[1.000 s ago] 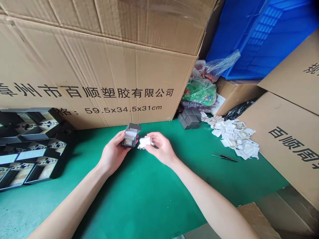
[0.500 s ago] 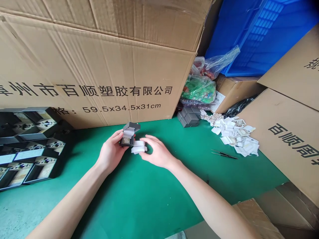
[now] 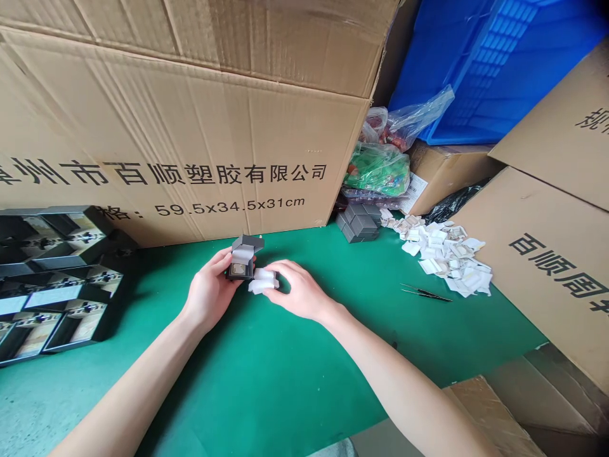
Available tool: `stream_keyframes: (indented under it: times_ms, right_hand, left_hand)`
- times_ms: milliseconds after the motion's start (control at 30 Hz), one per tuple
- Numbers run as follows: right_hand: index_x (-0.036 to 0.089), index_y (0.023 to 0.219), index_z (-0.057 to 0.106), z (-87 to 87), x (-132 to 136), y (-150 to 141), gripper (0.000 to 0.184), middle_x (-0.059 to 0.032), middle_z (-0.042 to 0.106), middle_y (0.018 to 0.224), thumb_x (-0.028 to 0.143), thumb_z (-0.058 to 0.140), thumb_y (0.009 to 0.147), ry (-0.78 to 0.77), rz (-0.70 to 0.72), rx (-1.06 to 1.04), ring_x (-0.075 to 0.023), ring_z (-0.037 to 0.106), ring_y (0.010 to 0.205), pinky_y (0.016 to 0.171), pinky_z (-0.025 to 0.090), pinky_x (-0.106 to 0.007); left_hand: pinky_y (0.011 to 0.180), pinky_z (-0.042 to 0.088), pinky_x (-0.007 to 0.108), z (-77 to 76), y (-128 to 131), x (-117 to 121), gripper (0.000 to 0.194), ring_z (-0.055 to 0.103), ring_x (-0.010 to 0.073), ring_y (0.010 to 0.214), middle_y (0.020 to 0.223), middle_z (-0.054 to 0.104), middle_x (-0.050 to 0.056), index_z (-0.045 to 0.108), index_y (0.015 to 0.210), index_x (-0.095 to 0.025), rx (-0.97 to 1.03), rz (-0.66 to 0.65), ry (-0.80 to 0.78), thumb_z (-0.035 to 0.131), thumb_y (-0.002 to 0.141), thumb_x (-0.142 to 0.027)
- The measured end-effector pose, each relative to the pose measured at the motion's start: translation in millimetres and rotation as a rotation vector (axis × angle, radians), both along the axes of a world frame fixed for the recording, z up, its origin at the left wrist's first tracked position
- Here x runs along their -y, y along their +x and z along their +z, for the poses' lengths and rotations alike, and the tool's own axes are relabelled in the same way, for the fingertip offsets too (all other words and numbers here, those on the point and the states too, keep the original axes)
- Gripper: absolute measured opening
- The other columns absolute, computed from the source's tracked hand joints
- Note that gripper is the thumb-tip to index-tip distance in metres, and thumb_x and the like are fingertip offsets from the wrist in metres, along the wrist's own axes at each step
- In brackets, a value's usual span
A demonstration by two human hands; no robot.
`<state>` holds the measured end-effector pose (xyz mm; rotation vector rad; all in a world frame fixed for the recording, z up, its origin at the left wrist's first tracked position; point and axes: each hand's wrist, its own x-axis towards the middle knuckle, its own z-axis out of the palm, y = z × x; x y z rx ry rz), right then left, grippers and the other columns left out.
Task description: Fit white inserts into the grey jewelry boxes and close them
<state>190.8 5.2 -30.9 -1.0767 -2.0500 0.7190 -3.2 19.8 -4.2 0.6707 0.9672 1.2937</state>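
The left grip point(image 3: 209, 293) is clamped on a small open grey box point(image 3: 242, 259) above the green desk point(image 3: 266, 387); the right grip point(image 3: 299, 291) closes on a folded white pad point(image 3: 261, 280) just beside it. Tweezers point(image 3: 425, 292) lie at 3 o'clock, stacked grey boxes point(image 3: 359, 222) at 1 o'clock.

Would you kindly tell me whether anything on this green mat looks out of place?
The small white pieces stand out: they lie in a loose, spilled-looking heap on the green mat, unlike the neatly stacked dark boxes beside them. Some look creased, though they are too small to tell for certain.
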Motion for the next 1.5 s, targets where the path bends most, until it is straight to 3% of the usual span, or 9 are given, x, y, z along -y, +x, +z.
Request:
stream_keyframes:
  times_ms: [433, 633, 867, 1033, 1200, 1500]
  right_hand:
    - [0.023, 0.124, 0.065, 3.6, 4.9, -0.2, 0.044, -0.0072, 0.062, 0.113, 0.019, 0.067, 0.080, 0.066, -0.007, 0.076, -0.0219, 0.059, 0.107, 0.098, 0.049, -0.036]
    - [0.023, 0.124, 0.066, 2.2, 4.2, -0.3, 0.041, -0.0074, 0.063, 0.118, 0.027, 0.070, 0.083, 0.076, 0.004, 0.065, -0.0227, 0.059, 0.112, 0.102, 0.047, -0.037]
    - [0.028, 0.135, 0.059, -4.3, 1.4, 0.1, 0.057, -0.0083, 0.060, 0.132, 0.043, 0.074, 0.083, 0.064, 0.020, 0.098, -0.0278, 0.054, 0.123, 0.106, 0.044, -0.046]
    - [0.028, 0.132, 0.062, -1.3, 2.1, 0.2, 0.040, -0.0060, 0.063, 0.132, 0.030, 0.063, 0.092, 0.069, 0.013, 0.008, -0.0236, 0.057, 0.123, 0.108, 0.044, -0.041]
    - [0.026, 0.126, 0.066, 1.8, 2.3, 1.6, 0.032, -0.0049, 0.065, 0.129, 0.033, 0.050, 0.099, 0.029, -0.025, -0.116, -0.0197, 0.061, 0.121, 0.107, 0.047, -0.035]
    - [0.027, 0.125, 0.067, -0.4, 2.4, 0.2, 0.032, -0.0055, 0.066, 0.129, 0.038, 0.052, 0.099, 0.062, -0.007, -0.017, -0.0213, 0.058, 0.124, 0.108, 0.045, -0.038]
  left_hand:
    - [0.083, 0.055, 0.031, 2.9, 1.1, 1.1, 0.025, 0.067, 0.0222, 0.097, 0.104, 0.073, 0.011, 0.071, 0.106, -0.016, -0.025, 0.009, -0.008, 0.054, 0.089, -0.020]
    - [0.081, 0.055, 0.030, 2.2, 0.9, 0.1, 0.024, 0.067, 0.0211, 0.093, 0.104, 0.073, 0.010, 0.071, 0.105, -0.015, -0.015, 0.014, -0.012, 0.053, 0.089, -0.019]
    - [0.079, 0.055, 0.030, 0.9, 0.4, -0.3, 0.022, 0.067, 0.0216, 0.092, 0.102, 0.072, 0.010, 0.071, 0.102, -0.014, -0.030, 0.021, -0.002, 0.054, 0.088, -0.020]
    - [0.082, 0.055, 0.033, 0.6, -0.4, -1.7, 0.023, 0.068, 0.0227, 0.093, 0.103, 0.073, 0.011, 0.071, 0.102, -0.014, -0.023, 0.048, 0.011, 0.057, 0.085, -0.021]
    - [0.084, 0.054, 0.034, -0.5, -1.4, -3.0, 0.024, 0.068, 0.0232, 0.094, 0.104, 0.073, 0.012, 0.071, 0.103, -0.012, 0.004, 0.062, 0.003, 0.056, 0.086, -0.020]
    - [0.083, 0.055, 0.034, -1.8, -2.2, -2.8, 0.023, 0.068, 0.0233, 0.092, 0.099, 0.074, 0.012, 0.071, 0.102, -0.012, 0.001, 0.050, 0.002, 0.057, 0.086, -0.021]
